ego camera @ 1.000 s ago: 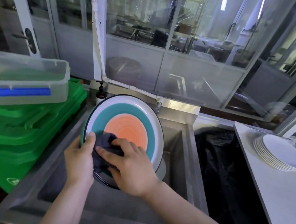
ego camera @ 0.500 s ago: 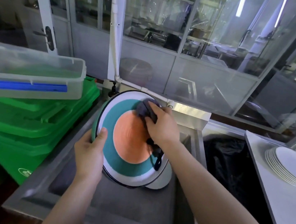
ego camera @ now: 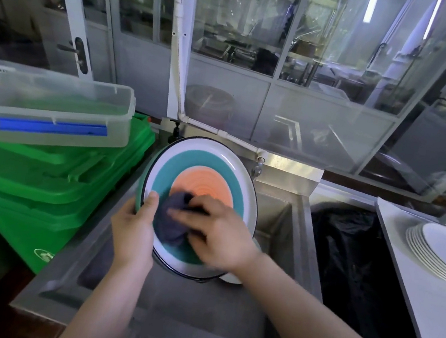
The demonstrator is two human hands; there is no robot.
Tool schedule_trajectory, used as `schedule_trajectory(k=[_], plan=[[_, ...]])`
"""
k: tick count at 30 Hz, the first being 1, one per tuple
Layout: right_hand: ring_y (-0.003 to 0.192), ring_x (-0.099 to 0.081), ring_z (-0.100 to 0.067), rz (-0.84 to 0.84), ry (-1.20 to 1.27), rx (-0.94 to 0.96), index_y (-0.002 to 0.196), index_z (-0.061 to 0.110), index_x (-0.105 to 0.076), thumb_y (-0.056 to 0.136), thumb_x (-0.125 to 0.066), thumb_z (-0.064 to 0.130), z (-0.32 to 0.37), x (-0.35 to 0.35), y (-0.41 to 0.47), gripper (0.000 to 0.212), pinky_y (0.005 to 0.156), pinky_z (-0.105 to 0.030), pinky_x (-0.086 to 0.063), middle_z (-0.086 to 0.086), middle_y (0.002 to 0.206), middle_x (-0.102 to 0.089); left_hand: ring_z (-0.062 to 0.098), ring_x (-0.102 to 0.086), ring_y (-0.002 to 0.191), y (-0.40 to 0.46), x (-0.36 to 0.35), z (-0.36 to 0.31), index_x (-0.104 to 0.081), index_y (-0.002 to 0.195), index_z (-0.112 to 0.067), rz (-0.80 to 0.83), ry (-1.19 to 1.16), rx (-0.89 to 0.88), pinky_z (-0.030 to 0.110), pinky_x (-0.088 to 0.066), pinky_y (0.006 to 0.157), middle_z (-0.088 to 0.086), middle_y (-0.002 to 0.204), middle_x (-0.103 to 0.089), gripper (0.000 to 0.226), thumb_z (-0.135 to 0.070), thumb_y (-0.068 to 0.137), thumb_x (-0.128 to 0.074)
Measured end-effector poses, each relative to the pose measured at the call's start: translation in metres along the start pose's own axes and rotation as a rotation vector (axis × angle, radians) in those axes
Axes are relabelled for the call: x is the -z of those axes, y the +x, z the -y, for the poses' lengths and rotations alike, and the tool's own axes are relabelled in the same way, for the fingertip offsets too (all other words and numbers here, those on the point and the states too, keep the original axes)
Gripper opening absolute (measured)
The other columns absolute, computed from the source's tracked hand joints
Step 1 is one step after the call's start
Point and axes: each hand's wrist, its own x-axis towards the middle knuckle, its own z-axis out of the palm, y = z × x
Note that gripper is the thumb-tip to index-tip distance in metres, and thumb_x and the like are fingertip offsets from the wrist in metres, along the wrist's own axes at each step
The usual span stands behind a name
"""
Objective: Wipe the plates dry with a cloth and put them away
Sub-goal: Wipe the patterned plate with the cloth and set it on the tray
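A round plate [ego camera: 201, 174] with a white rim, a teal ring and an orange centre stands tilted over the steel sink [ego camera: 287, 234]. My left hand [ego camera: 134, 228] grips its lower left edge, thumb on the face. My right hand [ego camera: 219, 233] presses a dark grey cloth [ego camera: 171, 218] against the lower left part of the plate's face; the hand is motion-blurred. A white dish [ego camera: 233, 278] peeks out behind the plate's lower edge. A stack of white plates [ego camera: 443, 254] sits on the counter at the right.
Green plastic lids or crates [ego camera: 45, 174] are piled left of the sink, with a clear lidded box [ego camera: 50, 112] on top. A black bin bag [ego camera: 346, 256] lies between sink and white counter [ego camera: 422, 322]. A tap [ego camera: 257, 165] and glass partitions stand behind.
My right hand has swept the cloth from the plate's upper rim down to its lower left face. The left hand keeps its hold on the edge. The camera view has shifted slightly.
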Motion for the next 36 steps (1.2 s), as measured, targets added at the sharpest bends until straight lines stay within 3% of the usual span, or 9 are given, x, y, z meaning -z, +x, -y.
schedule_trajectory(k=[4, 7, 11, 15, 20, 27, 31, 34, 36], plan=[[0.111, -0.057, -0.028, -0.171, -0.062, -0.489, 0.133, 0.038, -0.055, 0.086, -0.059, 0.022, -0.055, 0.026, 0.023, 0.05, 0.088, -0.034, -0.049, -0.004, 0.129, -0.052, 0.004, -0.064, 0.072, -0.01, -0.002, -0.009, -0.07, 0.079, -0.02, 0.058, -0.004, -0.045, 0.025, -0.05, 0.069, -0.013, 0.074, -0.072, 0.017, -0.015, 0.093, -0.06], [0.11, -0.056, -0.031, -0.192, -0.094, -0.621, 0.137, 0.037, -0.049, 0.087, -0.058, 0.028, -0.061, 0.031, 0.026, 0.052, 0.086, -0.036, -0.05, -0.006, 0.131, -0.051, 0.007, -0.064, 0.077, -0.014, -0.002, -0.013, -0.071, 0.083, -0.022, 0.099, 0.004, -0.088, 0.022, -0.05, 0.07, -0.011, 0.079, -0.073, 0.013, -0.018, 0.091, -0.062], [0.111, -0.056, -0.033, -0.062, -0.1, -0.326, 0.134, 0.033, -0.055, 0.084, -0.058, 0.022, -0.019, 0.016, 0.009, 0.051, 0.086, -0.039, -0.049, -0.007, 0.131, -0.051, 0.014, -0.06, 0.074, -0.01, -0.003, -0.009, -0.069, 0.079, -0.017, 0.026, -0.045, -0.033, 0.033, -0.047, 0.072, -0.008, 0.072, -0.071, 0.013, -0.016, 0.091, -0.062], [0.097, -0.058, -0.034, 0.12, -0.089, -0.002, 0.12, 0.031, -0.067, 0.079, -0.042, 0.031, 0.031, 0.0, -0.012, 0.048, 0.074, -0.037, -0.044, -0.009, 0.117, -0.061, 0.029, -0.063, 0.084, -0.002, 0.001, -0.006, -0.069, 0.087, -0.009, 0.008, -0.142, 0.067, 0.049, -0.05, 0.084, 0.015, 0.088, -0.069, 0.01, -0.012, 0.091, -0.06], [0.104, -0.055, -0.03, 0.235, -0.106, 0.045, 0.11, 0.039, -0.071, 0.075, -0.035, 0.024, 0.012, 0.008, -0.018, 0.052, 0.083, -0.043, -0.041, 0.0, 0.119, -0.06, 0.024, -0.064, 0.078, -0.004, 0.007, -0.005, -0.069, 0.083, -0.013, 0.005, -0.124, 0.066, 0.042, -0.05, 0.081, 0.003, 0.078, -0.071, 0.012, -0.012, 0.091, -0.06], [0.103, -0.055, -0.029, 0.189, -0.134, -0.116, 0.086, 0.041, -0.077, 0.073, -0.055, 0.014, -0.026, 0.007, -0.036, 0.037, 0.087, -0.037, -0.031, 0.006, 0.113, -0.063, 0.013, -0.065, 0.08, -0.002, 0.014, -0.017, -0.074, 0.083, -0.021, 0.128, -0.023, -0.059, 0.032, -0.05, 0.075, -0.007, 0.08, -0.074, 0.01, -0.026, 0.085, -0.065], [0.098, -0.059, -0.031, 0.143, -0.188, -0.099, 0.083, 0.041, -0.077, 0.071, -0.069, 0.017, -0.024, 0.004, -0.037, 0.027, 0.084, -0.048, -0.043, 0.005, 0.11, -0.066, 0.008, -0.065, 0.08, -0.001, 0.019, -0.017, -0.076, 0.081, -0.031, 0.126, -0.011, -0.087, 0.032, -0.049, 0.079, -0.01, 0.081, -0.074, 0.012, -0.03, 0.084, -0.064], [0.099, -0.058, -0.031, 0.132, -0.129, -0.015, 0.093, 0.044, -0.075, 0.074, -0.055, 0.016, -0.002, -0.013, -0.034, 0.039, 0.084, -0.045, -0.043, 0.005, 0.113, -0.064, 0.011, -0.06, 0.073, 0.001, 0.019, -0.015, -0.074, 0.074, -0.031, 0.097, -0.003, -0.085, 0.033, -0.047, 0.074, -0.012, 0.071, -0.07, 0.013, -0.032, 0.081, -0.064], [0.101, -0.055, -0.03, 0.124, -0.054, 0.001, 0.097, 0.045, -0.073, 0.076, -0.043, 0.019, 0.015, -0.024, -0.029, 0.045, 0.086, -0.042, -0.04, 0.006, 0.116, -0.061, 0.005, -0.052, 0.061, 0.002, 0.019, -0.014, -0.07, 0.067, -0.029, 0.102, 0.036, -0.111, 0.023, -0.043, 0.062, -0.014, 0.059, -0.062, 0.019, -0.028, 0.084, -0.063]])
